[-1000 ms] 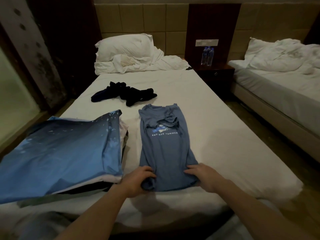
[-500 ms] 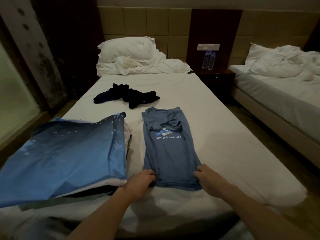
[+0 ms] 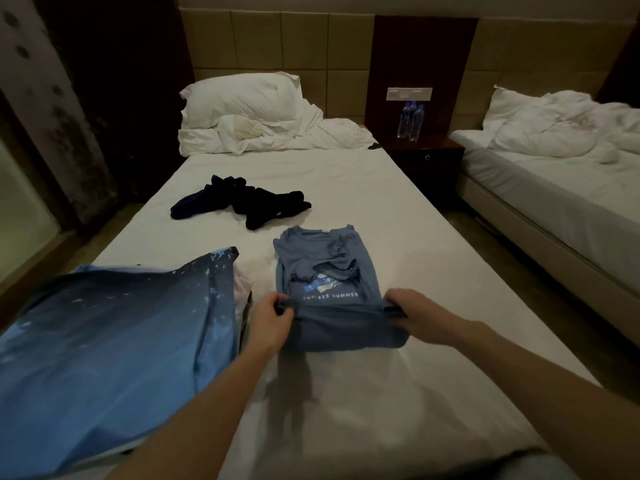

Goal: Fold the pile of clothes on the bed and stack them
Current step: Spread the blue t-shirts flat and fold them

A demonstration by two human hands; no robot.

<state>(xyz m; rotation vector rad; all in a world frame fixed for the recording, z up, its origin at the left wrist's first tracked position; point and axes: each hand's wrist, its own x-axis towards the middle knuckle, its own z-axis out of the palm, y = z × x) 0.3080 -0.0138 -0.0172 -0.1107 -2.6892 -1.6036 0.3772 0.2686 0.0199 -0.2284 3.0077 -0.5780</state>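
Observation:
A grey-blue T-shirt (image 3: 322, 261) with a printed chest lies lengthwise on the white bed (image 3: 398, 244), its sides folded in. My left hand (image 3: 272, 318) grips its lower left corner and my right hand (image 3: 414, 315) grips its lower right corner. The hem is lifted and doubled over towards the print. To the left lies a stack of folded clothes (image 3: 114, 341) topped by a blue patterned garment. A crumpled dark garment (image 3: 242, 202) lies further up the bed.
A white pillow (image 3: 242, 98) and bunched bedding sit at the headboard. A dark nightstand (image 3: 426, 157) with water bottles (image 3: 410, 121) stands right of the bed. A second bed (image 3: 554, 188) is at the far right, with floor between.
Both hands took hold of the T-shirt's bottom corners and lifted the hem up and away from me, folding it over the lower half.

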